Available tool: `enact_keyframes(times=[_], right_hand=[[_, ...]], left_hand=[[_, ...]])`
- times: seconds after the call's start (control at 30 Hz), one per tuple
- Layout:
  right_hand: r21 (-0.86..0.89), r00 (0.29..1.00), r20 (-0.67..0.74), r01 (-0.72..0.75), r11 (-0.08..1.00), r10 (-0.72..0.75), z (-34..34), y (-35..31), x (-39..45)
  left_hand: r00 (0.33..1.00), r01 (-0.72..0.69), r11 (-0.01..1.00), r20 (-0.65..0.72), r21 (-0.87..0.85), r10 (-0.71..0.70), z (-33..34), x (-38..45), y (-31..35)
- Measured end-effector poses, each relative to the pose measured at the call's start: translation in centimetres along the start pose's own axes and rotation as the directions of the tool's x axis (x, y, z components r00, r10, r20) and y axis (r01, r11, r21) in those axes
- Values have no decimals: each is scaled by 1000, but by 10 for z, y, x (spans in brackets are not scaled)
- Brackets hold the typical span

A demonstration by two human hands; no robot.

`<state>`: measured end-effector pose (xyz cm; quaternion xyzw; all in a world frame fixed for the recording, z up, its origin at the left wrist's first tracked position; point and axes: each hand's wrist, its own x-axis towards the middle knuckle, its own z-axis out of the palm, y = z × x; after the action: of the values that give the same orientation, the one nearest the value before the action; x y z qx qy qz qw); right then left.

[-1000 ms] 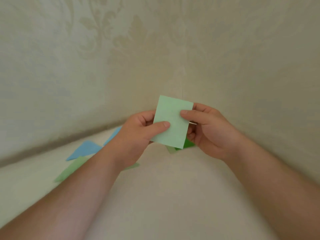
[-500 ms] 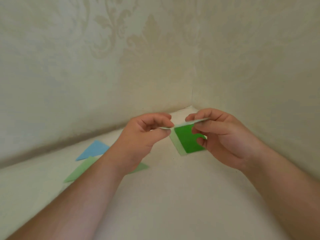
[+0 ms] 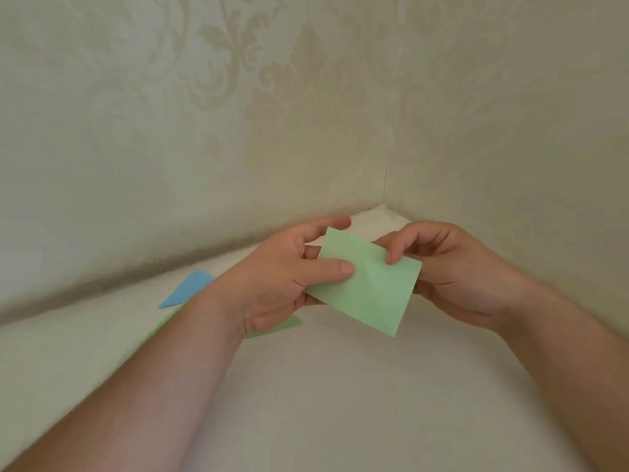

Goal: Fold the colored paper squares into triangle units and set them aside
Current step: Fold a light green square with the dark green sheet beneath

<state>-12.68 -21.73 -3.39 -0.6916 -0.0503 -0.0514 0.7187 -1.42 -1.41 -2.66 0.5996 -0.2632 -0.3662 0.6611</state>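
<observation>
A light green paper rectangle (image 3: 369, 282), a folded sheet, is held in the air above the pale tabletop (image 3: 340, 403), tilted down to the right. My left hand (image 3: 282, 277) pinches its left end, thumb on top and fingers behind. My right hand (image 3: 452, 267) pinches its upper right edge with thumb and fingers. On the table behind my left forearm lie a blue folded triangle (image 3: 187, 289) and a light green folded triangle (image 3: 289, 323), both partly hidden by the arm.
The table sits in a corner between two walls with pale patterned wallpaper (image 3: 238, 114). The corner seam (image 3: 388, 158) runs down just behind my hands.
The green paper was edge-on half a second ago above a dark green sheet on the table. Now its flat face is turned toward me, and it hides that sheet.
</observation>
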Motion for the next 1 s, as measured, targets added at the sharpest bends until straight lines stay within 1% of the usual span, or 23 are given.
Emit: enact_keyframes(times=[0.07,0.17,0.23,0.33,0.43,0.6,0.7,0.77,0.9,1.0], right_hand=[[-10,999,-38,10,1000,-10,-1,-3,0],[-161,997,-63,32,987,-42,-8,-1,-1],[-209,998,-51,34,977,-46,-8,0,-1],[-287,995,-52,69,955,-87,-5,4,0],[-345,993,-69,68,936,-98,-3,6,2],[-307,992,-90,57,950,-89,-3,5,0],[-289,994,-84,48,956,-75,-4,5,0],[-310,994,-81,38,950,-66,-3,6,0],[-430,996,-78,14,903,-53,-7,10,2],[-491,996,-65,16,871,-55,-9,14,4]], left_hand=[[998,5,1000,-58,22,-4,-2,1,0],[989,8,999,-148,41,-2,-4,4,0],[985,9,1000,-170,30,-4,-4,5,0],[983,-12,1000,-184,5,12,-2,6,-1],[982,-29,1000,-188,3,29,-2,6,-3],[984,-42,999,-175,6,43,-2,6,-2],[979,-41,997,-198,64,53,-3,5,-2],[975,-34,994,-213,108,56,-3,5,-2],[968,-38,984,-238,174,79,-3,7,-5],[973,-30,983,-221,183,71,-4,7,-6]])
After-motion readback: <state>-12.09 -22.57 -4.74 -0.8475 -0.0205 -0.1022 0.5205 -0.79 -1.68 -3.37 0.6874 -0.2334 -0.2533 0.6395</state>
